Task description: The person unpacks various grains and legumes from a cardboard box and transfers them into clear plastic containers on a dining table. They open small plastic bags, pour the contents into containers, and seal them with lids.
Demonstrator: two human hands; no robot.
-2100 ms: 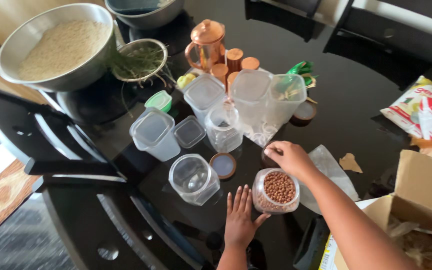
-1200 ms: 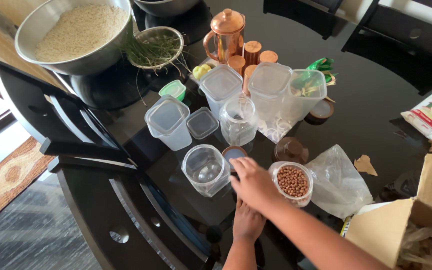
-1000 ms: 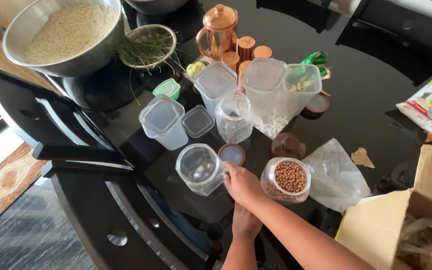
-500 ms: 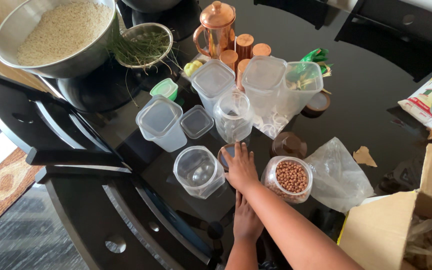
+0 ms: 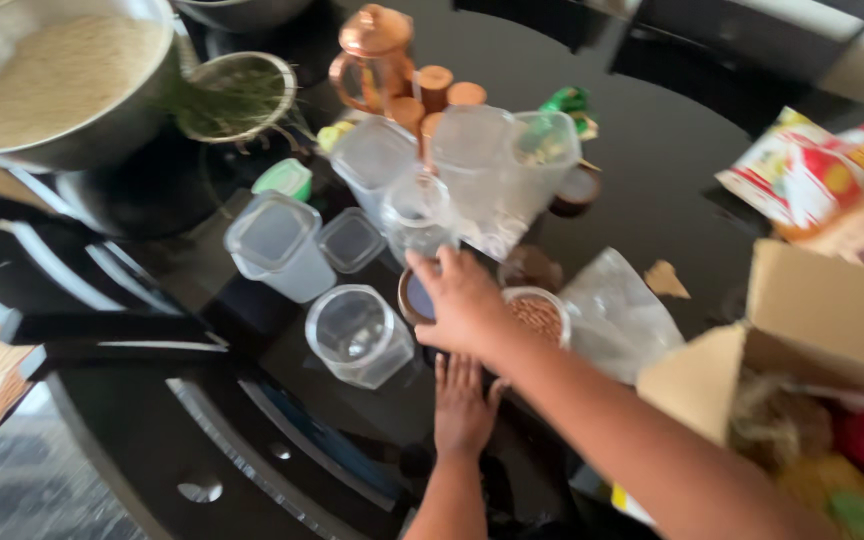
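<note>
Right hand closes over the brown lid — just beside the jar of brown nuts; left hand rests flat, empty, before that jar. Step in hand: lid pickup; capping 1 jar needs alignment.

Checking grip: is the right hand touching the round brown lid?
Touching. Head view shows the right hand lying over the round brown lid, fingers on its rim.

A white, red and yellow printed plastic food packet lies at the far right of the black glass desk. Just nearer, an open brown cardboard box stands at the right edge. A crumpled clear plastic bag lies left of the box.
</note>
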